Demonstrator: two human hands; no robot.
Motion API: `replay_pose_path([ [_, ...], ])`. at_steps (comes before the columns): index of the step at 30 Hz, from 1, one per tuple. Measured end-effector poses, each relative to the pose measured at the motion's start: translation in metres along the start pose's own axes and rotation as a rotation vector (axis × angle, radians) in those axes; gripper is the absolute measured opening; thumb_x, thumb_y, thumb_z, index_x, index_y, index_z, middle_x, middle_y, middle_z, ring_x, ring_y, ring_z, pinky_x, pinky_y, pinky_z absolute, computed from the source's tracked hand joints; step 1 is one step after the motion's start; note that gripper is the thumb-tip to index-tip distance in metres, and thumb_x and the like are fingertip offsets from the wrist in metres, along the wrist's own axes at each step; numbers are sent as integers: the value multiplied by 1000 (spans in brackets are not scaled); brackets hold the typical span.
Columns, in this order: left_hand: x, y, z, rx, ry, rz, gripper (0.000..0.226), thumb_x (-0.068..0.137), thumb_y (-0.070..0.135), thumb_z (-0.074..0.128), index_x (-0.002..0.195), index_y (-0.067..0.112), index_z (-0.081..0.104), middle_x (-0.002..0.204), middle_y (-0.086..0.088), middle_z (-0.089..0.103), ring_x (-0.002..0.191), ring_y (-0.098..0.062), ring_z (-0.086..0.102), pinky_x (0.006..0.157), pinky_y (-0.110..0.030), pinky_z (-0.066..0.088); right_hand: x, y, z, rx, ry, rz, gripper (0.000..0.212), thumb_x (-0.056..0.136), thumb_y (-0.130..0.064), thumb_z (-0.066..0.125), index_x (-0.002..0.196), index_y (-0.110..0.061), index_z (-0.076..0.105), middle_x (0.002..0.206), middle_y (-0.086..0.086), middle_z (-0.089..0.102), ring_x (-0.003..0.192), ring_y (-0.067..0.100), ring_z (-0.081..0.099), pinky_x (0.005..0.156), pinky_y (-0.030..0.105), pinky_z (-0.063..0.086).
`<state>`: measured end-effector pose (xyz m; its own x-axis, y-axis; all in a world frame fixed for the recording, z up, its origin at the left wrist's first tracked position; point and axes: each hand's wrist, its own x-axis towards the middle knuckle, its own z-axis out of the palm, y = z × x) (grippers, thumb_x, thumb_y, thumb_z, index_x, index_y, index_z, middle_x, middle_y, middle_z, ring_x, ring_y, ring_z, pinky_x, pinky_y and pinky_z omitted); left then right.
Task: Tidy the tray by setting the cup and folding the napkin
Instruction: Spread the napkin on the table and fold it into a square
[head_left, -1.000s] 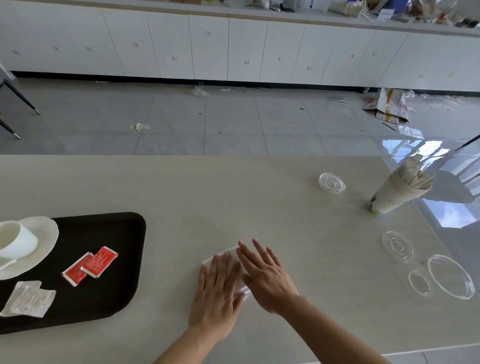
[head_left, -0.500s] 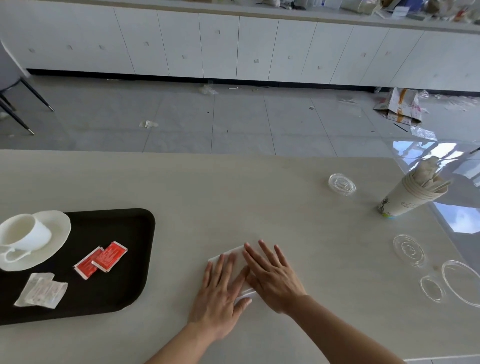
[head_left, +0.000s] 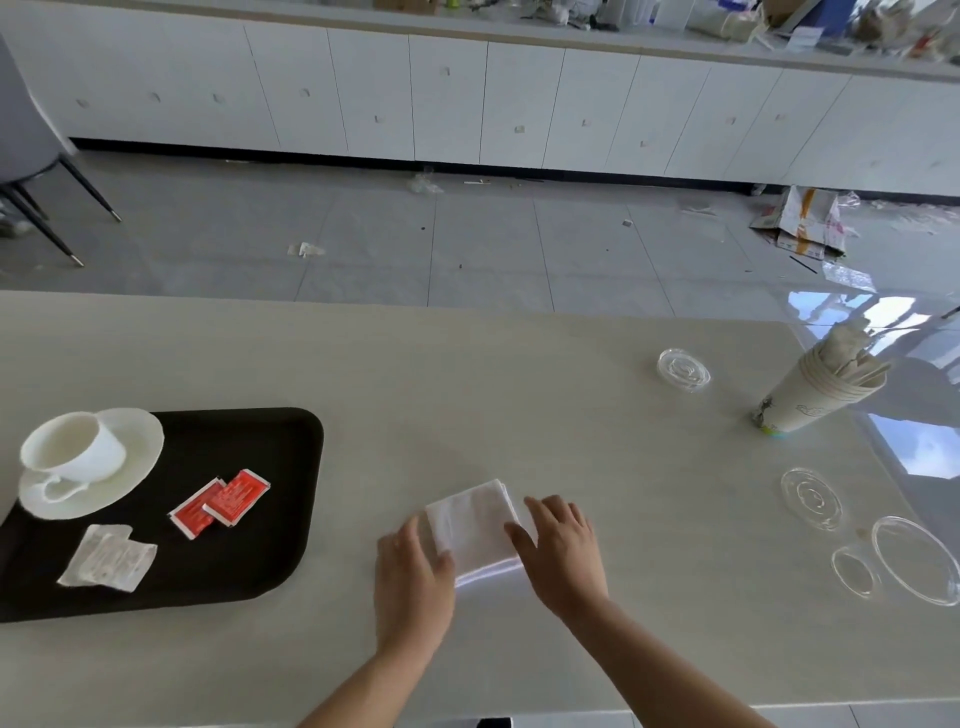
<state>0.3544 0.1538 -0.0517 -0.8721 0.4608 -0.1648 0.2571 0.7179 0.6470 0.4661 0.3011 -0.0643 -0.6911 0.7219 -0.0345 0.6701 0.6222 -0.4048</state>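
A folded white napkin lies flat on the beige table, to the right of the black tray. My left hand rests at the napkin's near left corner, fingers curled against its edge. My right hand lies on its right edge, fingers spread over the fold. Whether either hand grips the napkin or only touches it, I cannot tell. On the tray's far left a white cup stands upright on a white saucer.
The tray also holds two red sachets and a clear packet. Right of me are a stack of paper cups and several clear plastic lids. The table's near edge runs just below my forearms.
Both hands were lying flat on top of the napkin and hid most of it. They have slid apart to its left and right edges, so the folded square now shows.
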Motion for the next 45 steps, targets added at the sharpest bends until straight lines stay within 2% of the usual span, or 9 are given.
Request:
replay_pose_path([
  [2, 5, 11, -2, -167, -77, -336, 42, 81, 28, 66, 115, 4, 60, 107, -18, 68, 99, -35, 63, 84, -36, 50, 1, -4, -3, 52, -64, 134, 39, 93, -51, 53, 108, -16, 66, 103, 2, 64, 99, 27, 60, 83, 37, 50],
  [4, 7, 19, -3, -289, -139, -451, 30, 76, 30, 68, 89, 3, 69, 84, -19, 73, 80, -35, 70, 72, -39, 57, 3, -8, -7, 68, -144, 231, 33, 90, -48, 59, 100, -18, 68, 99, 2, 66, 95, 28, 64, 79, 34, 51],
  [7, 9, 23, -1, -338, -176, -480, 27, 71, 26, 72, 63, 1, 67, 58, -14, 68, 58, -30, 66, 55, -33, 51, 6, -14, -9, 64, -192, 277, 25, 83, -42, 68, 75, -19, 60, 76, -2, 62, 75, 28, 60, 62, 31, 46],
  [9, 11, 22, 0, -306, -187, -485, 25, 69, 21, 74, 56, 2, 64, 51, -9, 61, 51, -26, 57, 50, -28, 40, 7, -17, -9, 56, -223, 314, 39, 79, -38, 70, 60, -18, 43, 59, -4, 48, 63, 27, 48, 47, 29, 33],
  [13, 14, 20, 1, -188, -180, -413, 25, 65, 8, 65, 46, 10, 49, 44, 0, 47, 43, -23, 42, 44, -24, 29, 9, -20, -11, 111, -256, 350, 33, 75, -29, 71, 59, -16, 46, 60, 1, 52, 60, 25, 46, 48, 30, 30],
  [18, 19, 16, -5, -55, -161, -234, 21, 65, 7, 59, 50, 13, 45, 45, 1, 47, 45, -20, 42, 43, -29, 28, 5, -28, -13, 121, -310, 319, 32, 76, -22, 63, 56, -16, 39, 63, 3, 43, 59, 23, 36, 49, 32, 26],
  [27, 27, -2, -44, -107, -127, -115, 3, 75, 12, 60, 73, 12, 59, 66, 2, 64, 58, -15, 55, 52, -29, 39, 7, -55, -21, 208, -282, 188, 10, 84, -26, 64, 81, -17, 62, 77, 0, 70, 74, 23, 66, 62, 31, 51],
  [35, 33, -19, -97, -133, -110, -53, 49, 76, 7, 68, 120, 21, 55, 82, 9, 65, 74, -8, 64, 63, -25, 54, 23, -103, -23, 338, -282, 76, 8, 82, -21, 66, 79, -14, 63, 72, 4, 71, 65, 25, 70, 62, 39, 58],
  [45, 75, -58, -161, -113, -82, 26, 51, 76, 9, 71, 122, 20, 54, 86, 12, 62, 82, -8, 61, 63, -19, 47, 47, -185, -2, 381, -249, 34, 7, 82, -18, 64, 78, -13, 61, 69, 5, 70, 54, 19, 69, 54, 31, 55],
])
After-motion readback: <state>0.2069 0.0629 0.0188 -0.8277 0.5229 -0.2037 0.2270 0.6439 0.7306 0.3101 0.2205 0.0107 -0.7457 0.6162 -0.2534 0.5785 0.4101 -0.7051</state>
